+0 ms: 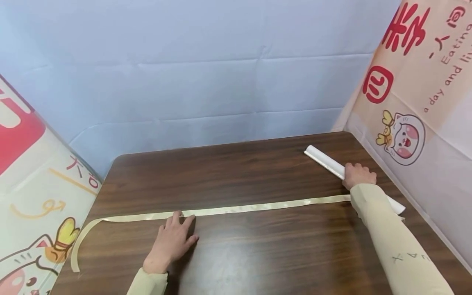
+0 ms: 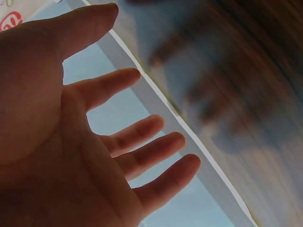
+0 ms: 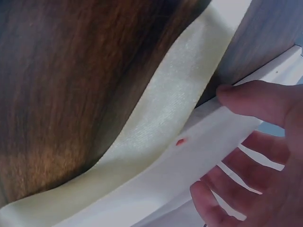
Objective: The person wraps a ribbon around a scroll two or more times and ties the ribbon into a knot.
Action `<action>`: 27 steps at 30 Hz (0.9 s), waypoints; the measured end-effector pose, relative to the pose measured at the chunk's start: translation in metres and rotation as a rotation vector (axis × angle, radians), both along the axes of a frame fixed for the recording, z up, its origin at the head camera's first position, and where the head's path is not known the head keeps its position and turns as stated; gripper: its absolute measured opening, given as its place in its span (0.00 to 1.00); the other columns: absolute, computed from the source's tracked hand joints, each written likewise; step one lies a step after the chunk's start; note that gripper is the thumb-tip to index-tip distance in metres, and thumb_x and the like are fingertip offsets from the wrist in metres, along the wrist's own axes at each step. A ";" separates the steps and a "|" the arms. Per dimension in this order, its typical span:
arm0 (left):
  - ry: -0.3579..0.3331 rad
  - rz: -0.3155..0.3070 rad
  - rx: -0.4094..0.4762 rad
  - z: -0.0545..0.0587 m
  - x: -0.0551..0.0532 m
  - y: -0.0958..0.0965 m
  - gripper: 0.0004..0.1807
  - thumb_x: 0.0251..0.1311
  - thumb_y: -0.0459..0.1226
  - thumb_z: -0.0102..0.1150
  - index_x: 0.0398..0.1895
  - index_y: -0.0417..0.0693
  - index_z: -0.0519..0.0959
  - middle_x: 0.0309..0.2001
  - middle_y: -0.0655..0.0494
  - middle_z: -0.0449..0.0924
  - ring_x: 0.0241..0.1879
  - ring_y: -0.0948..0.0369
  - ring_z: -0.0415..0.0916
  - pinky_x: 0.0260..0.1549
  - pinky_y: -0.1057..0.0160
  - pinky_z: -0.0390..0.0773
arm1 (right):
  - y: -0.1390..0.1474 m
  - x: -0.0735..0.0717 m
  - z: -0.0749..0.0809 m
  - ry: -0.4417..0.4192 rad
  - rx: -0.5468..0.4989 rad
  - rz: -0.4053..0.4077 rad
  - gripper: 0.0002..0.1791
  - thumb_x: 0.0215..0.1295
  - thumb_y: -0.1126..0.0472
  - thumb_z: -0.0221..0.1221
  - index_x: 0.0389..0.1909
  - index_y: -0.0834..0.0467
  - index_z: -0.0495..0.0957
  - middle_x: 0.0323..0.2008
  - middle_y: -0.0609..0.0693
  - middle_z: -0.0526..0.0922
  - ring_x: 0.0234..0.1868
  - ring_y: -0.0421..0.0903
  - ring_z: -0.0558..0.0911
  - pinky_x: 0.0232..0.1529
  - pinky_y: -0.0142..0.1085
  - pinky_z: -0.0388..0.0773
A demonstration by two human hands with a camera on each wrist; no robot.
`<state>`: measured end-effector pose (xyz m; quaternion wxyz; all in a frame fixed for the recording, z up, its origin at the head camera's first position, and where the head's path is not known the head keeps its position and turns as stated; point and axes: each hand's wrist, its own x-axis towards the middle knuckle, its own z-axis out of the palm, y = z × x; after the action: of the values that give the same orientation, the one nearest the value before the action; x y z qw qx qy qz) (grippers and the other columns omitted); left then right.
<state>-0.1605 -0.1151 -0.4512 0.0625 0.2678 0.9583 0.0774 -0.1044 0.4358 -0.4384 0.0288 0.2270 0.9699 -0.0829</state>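
A long pale cream ribbon (image 1: 273, 206) lies stretched across the table, its left end curving toward the front. My left hand (image 1: 171, 241) is over the left part of it, fingers spread and fingertips right at the strip. In the left wrist view the same hand (image 2: 90, 142) shows an empty palm. At the right, my right hand (image 1: 358, 176) grips a long white roll (image 1: 324, 159) that lies slanted. The right wrist view shows the thumb on one side of the roll (image 3: 218, 125) and the fingers on the other, with the ribbon (image 3: 175, 90) running against it.
The brown wood-grain table (image 1: 228, 176) has rounded far corners. Behind it hangs a pale blue-white cloth (image 1: 206, 82). Printed sheets with cartoon cats and lettering flank it, one on the left (image 1: 33, 196) and one on the right (image 1: 435, 123), close to the table's side edges.
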 end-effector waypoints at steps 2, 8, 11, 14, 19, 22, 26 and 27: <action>0.000 -0.012 0.002 0.000 0.001 0.005 0.30 0.58 0.50 0.63 0.63 0.50 0.72 0.60 0.37 0.66 0.59 0.42 0.68 0.46 0.37 0.72 | -0.001 0.000 0.000 -0.003 0.004 -0.001 0.17 0.55 0.68 0.57 0.44 0.73 0.68 0.40 0.73 0.72 0.42 0.72 0.71 0.40 0.65 0.67; -0.064 0.014 -0.029 0.000 0.004 0.013 0.33 0.59 0.50 0.62 0.66 0.50 0.69 0.63 0.36 0.63 0.60 0.40 0.66 0.48 0.36 0.71 | -0.003 -0.001 -0.003 0.006 0.041 0.020 0.18 0.56 0.67 0.59 0.44 0.73 0.68 0.41 0.75 0.72 0.43 0.74 0.71 0.40 0.69 0.67; -0.072 0.030 -0.026 0.001 0.005 0.016 0.34 0.59 0.49 0.63 0.67 0.49 0.67 0.64 0.36 0.62 0.60 0.40 0.66 0.48 0.36 0.71 | -0.003 -0.001 -0.004 0.011 0.049 0.023 0.20 0.56 0.65 0.62 0.44 0.74 0.68 0.40 0.75 0.71 0.42 0.74 0.72 0.37 0.68 0.67; -0.075 0.037 -0.019 0.003 0.005 0.019 0.35 0.59 0.48 0.63 0.68 0.48 0.66 0.64 0.35 0.61 0.61 0.40 0.65 0.48 0.36 0.71 | -0.003 0.000 -0.005 0.025 0.062 0.028 0.22 0.56 0.65 0.63 0.44 0.75 0.66 0.39 0.75 0.70 0.42 0.75 0.71 0.36 0.68 0.68; -0.102 0.058 -0.001 0.005 0.006 0.024 0.34 0.59 0.45 0.61 0.68 0.46 0.65 0.65 0.35 0.60 0.62 0.39 0.63 0.46 0.33 0.70 | -0.005 -0.003 -0.002 0.104 0.089 0.048 0.18 0.58 0.69 0.55 0.45 0.75 0.64 0.41 0.77 0.67 0.45 0.76 0.67 0.38 0.69 0.65; -0.125 0.078 0.002 0.004 0.005 0.027 0.35 0.59 0.45 0.60 0.69 0.47 0.64 0.66 0.35 0.59 0.63 0.40 0.62 0.46 0.32 0.70 | -0.009 -0.009 0.002 0.181 0.118 0.082 0.15 0.57 0.72 0.52 0.43 0.74 0.64 0.41 0.76 0.66 0.45 0.75 0.66 0.39 0.69 0.63; -0.145 0.093 -0.002 0.003 0.005 0.028 0.36 0.58 0.47 0.60 0.70 0.49 0.64 0.68 0.37 0.58 0.65 0.39 0.61 0.47 0.30 0.68 | -0.018 -0.021 0.010 0.279 0.156 0.144 0.13 0.54 0.73 0.51 0.41 0.72 0.64 0.40 0.75 0.66 0.46 0.74 0.64 0.40 0.68 0.62; -0.147 0.096 -0.004 0.003 0.005 0.028 0.36 0.58 0.48 0.60 0.70 0.49 0.64 0.68 0.37 0.58 0.65 0.39 0.61 0.48 0.30 0.68 | -0.020 -0.024 0.013 0.298 0.159 0.158 0.13 0.53 0.74 0.50 0.41 0.71 0.64 0.41 0.75 0.66 0.46 0.74 0.64 0.40 0.68 0.62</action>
<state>-0.1550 -0.0872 -0.4485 0.1294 0.2151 0.9630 0.0979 -0.1281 0.4158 -0.4255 -0.1271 0.1371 0.9817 -0.0360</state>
